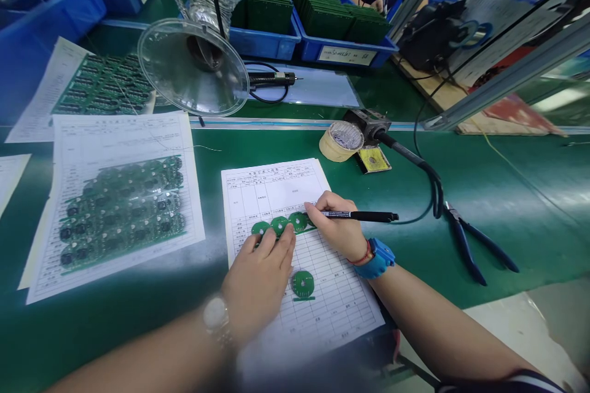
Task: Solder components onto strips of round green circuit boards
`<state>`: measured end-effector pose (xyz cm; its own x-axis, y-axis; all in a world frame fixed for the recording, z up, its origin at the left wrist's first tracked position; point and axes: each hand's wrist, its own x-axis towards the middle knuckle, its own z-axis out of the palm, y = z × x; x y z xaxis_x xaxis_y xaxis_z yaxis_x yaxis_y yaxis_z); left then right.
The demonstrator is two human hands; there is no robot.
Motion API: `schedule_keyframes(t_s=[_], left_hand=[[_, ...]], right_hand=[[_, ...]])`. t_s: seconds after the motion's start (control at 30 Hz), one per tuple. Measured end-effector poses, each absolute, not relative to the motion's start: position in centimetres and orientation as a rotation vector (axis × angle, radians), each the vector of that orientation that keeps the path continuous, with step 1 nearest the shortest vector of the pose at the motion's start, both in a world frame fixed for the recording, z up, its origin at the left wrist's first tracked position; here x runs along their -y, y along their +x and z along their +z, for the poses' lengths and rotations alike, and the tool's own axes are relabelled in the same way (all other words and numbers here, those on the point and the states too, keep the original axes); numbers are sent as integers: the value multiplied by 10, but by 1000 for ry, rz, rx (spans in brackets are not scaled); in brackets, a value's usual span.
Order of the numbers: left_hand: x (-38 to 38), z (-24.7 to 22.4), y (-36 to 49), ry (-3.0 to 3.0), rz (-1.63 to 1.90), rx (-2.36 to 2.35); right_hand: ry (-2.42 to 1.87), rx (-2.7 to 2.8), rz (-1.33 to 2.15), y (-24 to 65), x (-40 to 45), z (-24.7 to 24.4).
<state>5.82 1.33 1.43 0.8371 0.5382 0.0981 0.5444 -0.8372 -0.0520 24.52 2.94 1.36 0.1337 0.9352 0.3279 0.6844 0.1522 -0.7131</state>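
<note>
The left grip (260, 282) lies flat, its fingers (286, 239) spread and pressing on a row of small round green circuit boards (279, 225), seemingly to keep them from sliding on the paper. Those boards sit across a white printed paper form (271, 187) with a ruled grid, which lies on the green surface (507, 252); the grid perhaps gives each board its place. The right grip (334, 227) is pressed together, pinching a slim black marker pen (364, 216) whose tip the fingers hide, just beside the row. One more round green board (302, 284) lies lower on the form. Right of the form, blue-handled steel pliers (468, 245) rest within reach; left of it, a larger white sheet (115, 141) carries clustered green boards (122, 215), set out flat.
</note>
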Motion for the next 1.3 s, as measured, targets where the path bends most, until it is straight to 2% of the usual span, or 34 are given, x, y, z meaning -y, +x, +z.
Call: schedule_keyframes(t_s=[0.4,0.67,1.0,1.3], left_hand=[[-15,14,59,-2932,-144,865],[-14,14,59,-2942,-120,878],[-15,14,60,-2958,-144,918],[-14,16,59,-2939,-146,887]], right_hand=[[-1594,1620,403,247,-30,11],[-1618,1432,357,256,-28,18],[-1619,1427,586,277,-24,14],[-1626,1480,405,268,-26,12]])
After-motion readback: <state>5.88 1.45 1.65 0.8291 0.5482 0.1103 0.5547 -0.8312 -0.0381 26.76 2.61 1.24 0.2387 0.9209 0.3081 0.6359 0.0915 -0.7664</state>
